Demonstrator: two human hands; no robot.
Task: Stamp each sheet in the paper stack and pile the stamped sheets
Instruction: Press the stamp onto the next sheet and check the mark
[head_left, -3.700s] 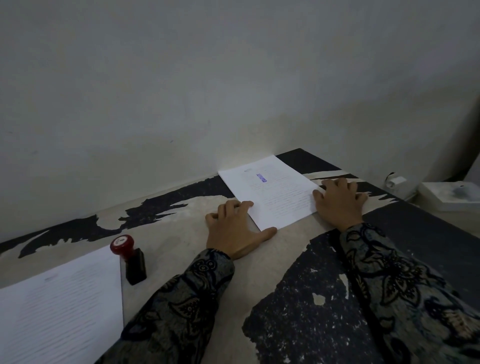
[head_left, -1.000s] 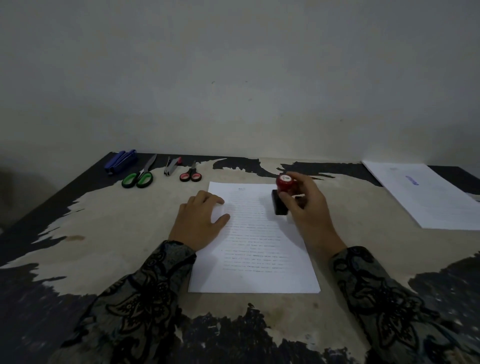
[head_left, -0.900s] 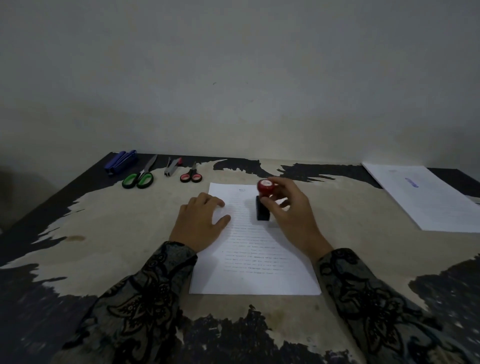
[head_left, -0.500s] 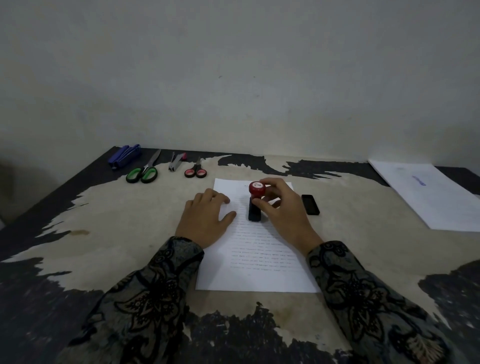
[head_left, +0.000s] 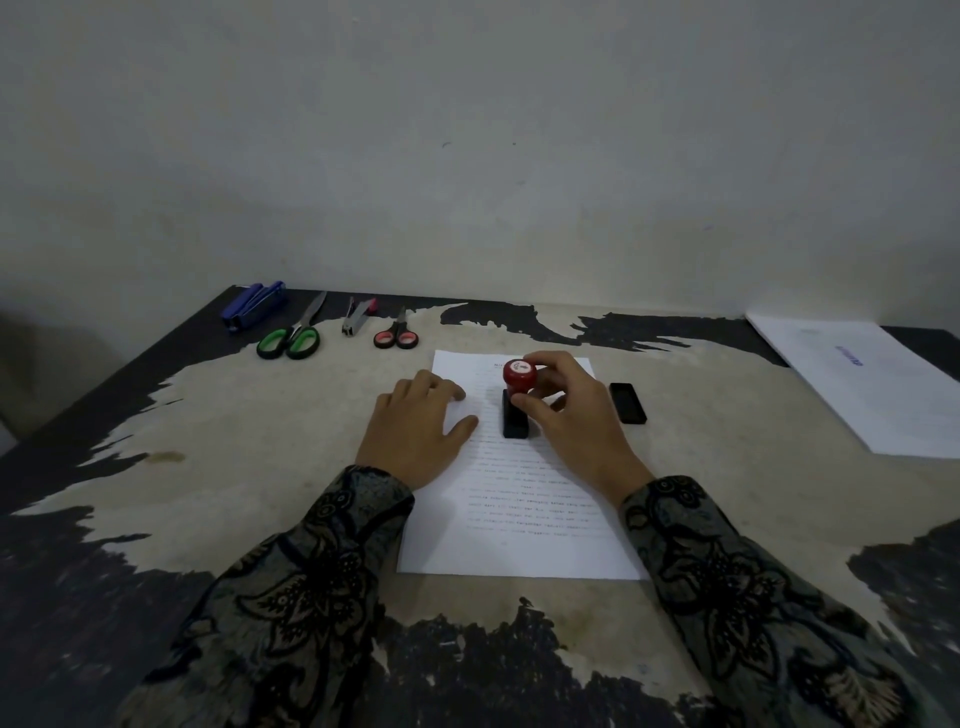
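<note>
Along the far left edge of the worn, peeling dark tabletop (head_left: 218, 431) lie a blue stapler (head_left: 254, 305), green-handled scissors (head_left: 289, 341), a small grey staple remover with a pink tip (head_left: 357, 316) and small red-handled scissors (head_left: 396, 338), all near the wall. Bare tabletop lies between them and my left hand (head_left: 415, 436), which lies flat with fingers straight on the left margin of the white printed paper sheet (head_left: 519, 519) before me. My right hand (head_left: 566, 415) pinches the red round knob of the black rubber stamp (head_left: 517, 410), which stands upright with its base on the sheet's upper part. Just beside the sheet's right edge lies a small black rectangular stamp cap (head_left: 628, 402). Well apart at the far right, reaching the tabletop's edge, sits the white pile of stamped sheets (head_left: 862, 384), a blue mark on top.
</note>
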